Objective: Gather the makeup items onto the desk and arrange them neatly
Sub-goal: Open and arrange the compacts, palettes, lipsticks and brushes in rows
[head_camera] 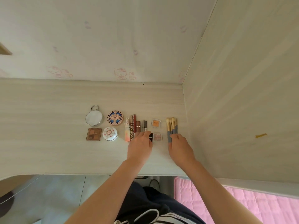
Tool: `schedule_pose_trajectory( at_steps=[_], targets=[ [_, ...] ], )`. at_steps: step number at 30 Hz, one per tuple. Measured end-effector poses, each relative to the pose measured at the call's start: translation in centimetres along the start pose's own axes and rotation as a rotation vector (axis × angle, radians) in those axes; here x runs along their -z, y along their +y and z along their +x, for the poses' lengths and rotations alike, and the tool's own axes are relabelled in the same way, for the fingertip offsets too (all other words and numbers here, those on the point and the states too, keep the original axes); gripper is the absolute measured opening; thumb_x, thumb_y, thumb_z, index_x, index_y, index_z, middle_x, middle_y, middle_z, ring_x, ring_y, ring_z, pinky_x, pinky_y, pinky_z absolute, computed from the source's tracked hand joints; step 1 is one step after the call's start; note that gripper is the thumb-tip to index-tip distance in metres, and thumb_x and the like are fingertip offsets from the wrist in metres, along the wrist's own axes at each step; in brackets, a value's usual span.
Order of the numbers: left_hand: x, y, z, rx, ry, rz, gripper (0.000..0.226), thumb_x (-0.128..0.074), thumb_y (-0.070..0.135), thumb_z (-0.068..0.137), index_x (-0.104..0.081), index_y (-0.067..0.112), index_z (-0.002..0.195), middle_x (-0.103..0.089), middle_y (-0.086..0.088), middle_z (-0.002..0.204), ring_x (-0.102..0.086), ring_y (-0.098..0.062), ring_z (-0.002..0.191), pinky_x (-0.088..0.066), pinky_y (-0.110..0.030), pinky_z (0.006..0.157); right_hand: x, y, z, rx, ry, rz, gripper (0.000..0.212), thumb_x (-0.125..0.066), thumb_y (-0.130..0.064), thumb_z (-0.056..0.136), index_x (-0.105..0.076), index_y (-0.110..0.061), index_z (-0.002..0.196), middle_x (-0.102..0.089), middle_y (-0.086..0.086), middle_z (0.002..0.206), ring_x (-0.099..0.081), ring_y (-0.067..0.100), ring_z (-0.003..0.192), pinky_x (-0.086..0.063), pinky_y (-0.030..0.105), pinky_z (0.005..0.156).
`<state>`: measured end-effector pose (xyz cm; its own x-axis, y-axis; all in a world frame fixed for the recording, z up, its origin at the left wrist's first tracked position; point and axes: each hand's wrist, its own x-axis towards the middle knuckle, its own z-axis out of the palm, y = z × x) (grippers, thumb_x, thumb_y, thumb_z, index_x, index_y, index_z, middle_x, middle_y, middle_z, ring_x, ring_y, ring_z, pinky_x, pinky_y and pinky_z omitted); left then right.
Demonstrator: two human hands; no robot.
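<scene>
Makeup lies in rows on the pale wooden desk (48, 151). At the left are a round mirror (94, 118), a patterned round compact (115, 118), a brown eyeshadow palette (94, 134) and a white round compact (110, 133). A row of tubes and pencils (133, 126) lies in the middle. My left hand (140, 147) rests over their near ends and touches a dark lipstick (151, 137). Two small square pans, orange (156, 123) and pink (157, 136), sit right of it. My right hand (180, 148) touches the grey handles of several brushes (172, 126).
A wall with pink cartoon stickers (119, 74) rises behind the desk, and a side panel (234, 110) closes it on the right. A pink quilt (242, 201) lies at the lower right. The desk's front edge (97, 174) runs above the floor.
</scene>
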<state>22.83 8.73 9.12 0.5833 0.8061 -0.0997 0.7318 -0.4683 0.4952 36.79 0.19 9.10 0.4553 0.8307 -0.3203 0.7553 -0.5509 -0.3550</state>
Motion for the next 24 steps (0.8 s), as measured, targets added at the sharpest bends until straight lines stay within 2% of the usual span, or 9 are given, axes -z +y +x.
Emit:
schedule_pose_trajectory(
  at_steps=[3, 8, 11, 15, 18, 24],
  targets=[
    [1.0, -1.8, -1.1, -0.008, 0.052, 0.068, 0.033, -0.051, 0.013, 0.091, -0.059, 0.013, 0.123, -0.064, -0.001, 0.115, -0.052, -0.021, 0.111, -0.050, -0.033, 0.090, -0.6, -1.4, -0.3, 0.073, 0.002, -0.008, 0.031, -0.040, -0.019, 0.097, -0.045, -0.012, 0.127, -0.049, 0.006, 0.123, -0.047, 0.020, 0.108, -0.045, 0.029, 0.082],
    [3.2, -5.0, -2.2, -0.011, 0.108, 0.152, 0.030, -0.069, 0.009, 0.078, -0.066, 0.010, 0.108, -0.068, -0.003, 0.098, -0.060, -0.025, 0.098, -0.055, -0.035, 0.076, -1.4, -5.0, 0.4, 0.147, 0.009, -0.047, 0.036, -0.042, -0.019, 0.097, -0.043, -0.014, 0.132, -0.047, 0.004, 0.131, -0.045, 0.018, 0.119, -0.043, 0.028, 0.094],
    [4.7, -7.4, -2.2, 0.011, 0.141, 0.203, 0.031, -0.074, 0.009, 0.071, -0.068, 0.011, 0.102, -0.069, -0.002, 0.094, -0.063, -0.025, 0.095, -0.055, -0.036, 0.071, -1.9, -7.9, 1.4, 0.165, 0.011, -0.086, 0.038, -0.043, -0.018, 0.096, -0.041, -0.013, 0.134, -0.045, 0.004, 0.135, -0.041, 0.019, 0.125, -0.040, 0.029, 0.098],
    [6.8, -11.3, -1.7, 0.038, 0.153, 0.208, 0.034, -0.074, 0.009, 0.069, -0.068, 0.012, 0.103, -0.069, -0.001, 0.095, -0.061, -0.025, 0.096, -0.055, -0.035, 0.075, -3.1, -12.7, 2.8, 0.164, 0.055, -0.071, 0.037, -0.046, -0.017, 0.095, -0.044, -0.013, 0.131, -0.046, 0.003, 0.133, -0.043, 0.019, 0.125, -0.041, 0.029, 0.096],
    [8.9, -14.5, -1.0, 0.064, 0.142, 0.185, 0.028, -0.072, 0.012, 0.074, -0.068, 0.014, 0.101, -0.068, 0.002, 0.094, -0.061, -0.024, 0.096, -0.054, -0.034, 0.071, -4.1, -16.2, 3.8, 0.175, 0.124, -0.029, 0.034, -0.047, -0.015, 0.093, -0.050, -0.007, 0.126, -0.051, 0.009, 0.127, -0.048, 0.025, 0.120, -0.043, 0.031, 0.095],
    [12.6, -21.3, 1.0, 0.105, 0.103, 0.162, 0.023, -0.064, 0.012, 0.081, -0.067, 0.014, 0.104, -0.068, 0.002, 0.097, -0.059, -0.025, 0.100, -0.051, -0.034, 0.071, -5.6, -23.3, 5.8, 0.181, 0.167, 0.015, 0.031, -0.048, -0.012, 0.092, -0.052, -0.005, 0.122, -0.051, 0.010, 0.126, -0.044, 0.027, 0.122, -0.042, 0.034, 0.096]
  ],
)
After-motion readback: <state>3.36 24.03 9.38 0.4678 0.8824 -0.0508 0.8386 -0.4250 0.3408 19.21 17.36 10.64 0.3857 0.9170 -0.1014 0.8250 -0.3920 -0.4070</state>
